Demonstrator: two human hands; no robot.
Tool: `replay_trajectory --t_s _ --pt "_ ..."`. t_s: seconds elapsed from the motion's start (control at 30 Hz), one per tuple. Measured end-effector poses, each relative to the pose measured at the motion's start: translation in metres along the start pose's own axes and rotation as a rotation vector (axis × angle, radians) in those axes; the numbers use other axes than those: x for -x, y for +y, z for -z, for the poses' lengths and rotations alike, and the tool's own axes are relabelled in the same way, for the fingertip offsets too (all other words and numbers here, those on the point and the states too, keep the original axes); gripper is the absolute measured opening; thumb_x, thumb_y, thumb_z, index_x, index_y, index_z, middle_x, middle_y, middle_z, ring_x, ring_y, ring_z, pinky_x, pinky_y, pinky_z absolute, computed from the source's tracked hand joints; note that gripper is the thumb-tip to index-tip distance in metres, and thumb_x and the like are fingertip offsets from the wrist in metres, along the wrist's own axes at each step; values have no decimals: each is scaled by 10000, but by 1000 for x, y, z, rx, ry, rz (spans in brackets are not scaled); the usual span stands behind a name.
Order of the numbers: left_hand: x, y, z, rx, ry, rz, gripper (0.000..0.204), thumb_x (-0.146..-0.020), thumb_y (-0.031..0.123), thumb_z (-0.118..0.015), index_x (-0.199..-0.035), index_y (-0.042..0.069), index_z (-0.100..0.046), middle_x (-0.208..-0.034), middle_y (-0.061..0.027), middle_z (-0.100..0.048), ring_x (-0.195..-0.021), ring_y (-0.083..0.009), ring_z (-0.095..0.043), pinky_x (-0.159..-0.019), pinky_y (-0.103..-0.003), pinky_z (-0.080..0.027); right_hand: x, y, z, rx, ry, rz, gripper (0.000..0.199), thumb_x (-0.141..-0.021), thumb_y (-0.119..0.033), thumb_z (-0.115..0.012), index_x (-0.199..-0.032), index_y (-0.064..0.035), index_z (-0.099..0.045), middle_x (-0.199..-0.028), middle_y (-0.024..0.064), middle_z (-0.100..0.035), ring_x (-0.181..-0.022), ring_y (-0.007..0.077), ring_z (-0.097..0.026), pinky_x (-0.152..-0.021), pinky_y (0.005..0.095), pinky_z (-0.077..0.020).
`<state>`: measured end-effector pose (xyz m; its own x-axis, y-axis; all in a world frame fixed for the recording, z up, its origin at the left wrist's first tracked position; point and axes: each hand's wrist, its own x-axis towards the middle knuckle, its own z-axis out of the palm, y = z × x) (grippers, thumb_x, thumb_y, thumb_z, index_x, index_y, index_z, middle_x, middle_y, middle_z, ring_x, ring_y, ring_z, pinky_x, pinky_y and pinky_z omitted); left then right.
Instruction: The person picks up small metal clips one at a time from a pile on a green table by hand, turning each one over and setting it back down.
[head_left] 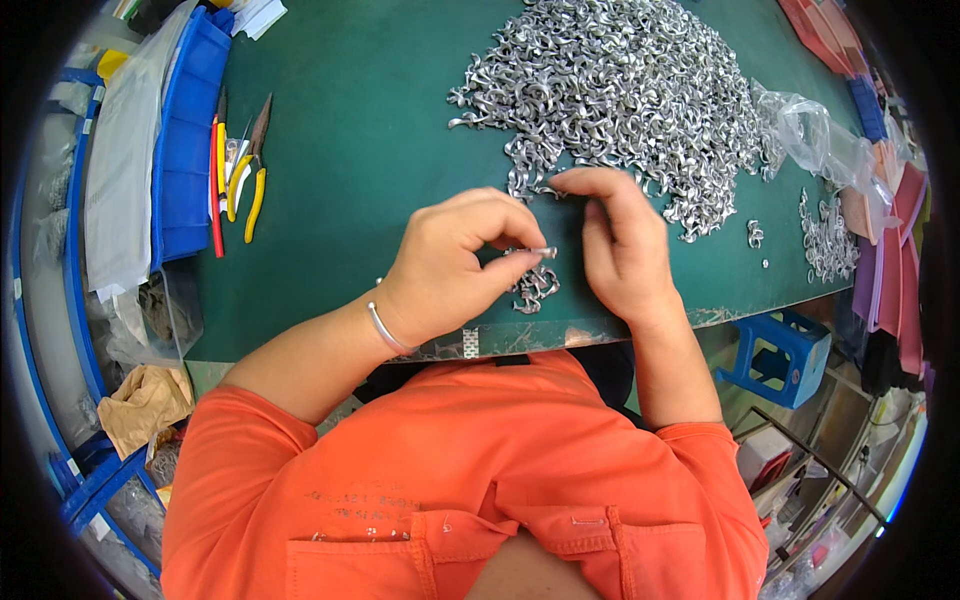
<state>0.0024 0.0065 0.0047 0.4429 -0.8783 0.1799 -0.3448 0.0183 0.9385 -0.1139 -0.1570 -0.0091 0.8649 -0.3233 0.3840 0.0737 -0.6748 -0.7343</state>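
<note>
Between the thumb and index finger of my left hand (450, 260) is a small curved silver metal piece (543, 252). Just below those fingertips, a little cluster of similar metal pieces (536, 288) lies near the table's front edge. My right hand (628, 245) is opposite, fingers bent and thumb apart from the index finger; I see nothing held in it. Its index fingertip is beside loose pieces at the near fringe of a large heap of silver metal pieces (620, 80), and I cannot tell whether it touches them.
Left on the green table (340, 180) lie yellow-handled pliers (255, 200) and a red stick-like tool (215, 190), beside a blue bin (190, 140). A clear plastic bag (815, 135) and a smaller pile of metal pieces (828, 240) are at right. A blue stool (785, 355) stands below.
</note>
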Motion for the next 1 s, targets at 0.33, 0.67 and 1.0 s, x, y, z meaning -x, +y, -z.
replay_trajectory --t_s 0.33,0.67,1.0 --pt "-1 -2 -1 -46 -48 32 100 -764 -33 -711 -832 33 -680 -911 -56 -690 -794 -137 -631 -713 -260 -497 1 5 -1 200 73 -42 265 -719 1 -733 -931 -52 -585 -846 85 -629 -804 293 -590 -735 394 -466" --pt "-1 -4 -5 328 94 337 193 -854 -15 -675 -1039 -38 -625 -960 -68 -658 -842 -93 -644 -744 -226 -540 4 -5 -2 -81 144 -11 230 -761 62 -727 -880 -45 -561 -820 74 -654 -732 212 -652 -651 302 -519" --pt "-2 -1 -2 583 48 402 182 -883 -15 -664 -1056 -59 -628 -938 -96 -684 -829 -142 -687 -730 -255 -572 -1 -5 -3 -165 103 366 325 -695 130 -726 -869 -57 -525 -835 84 -663 -738 239 -645 -660 323 -519"
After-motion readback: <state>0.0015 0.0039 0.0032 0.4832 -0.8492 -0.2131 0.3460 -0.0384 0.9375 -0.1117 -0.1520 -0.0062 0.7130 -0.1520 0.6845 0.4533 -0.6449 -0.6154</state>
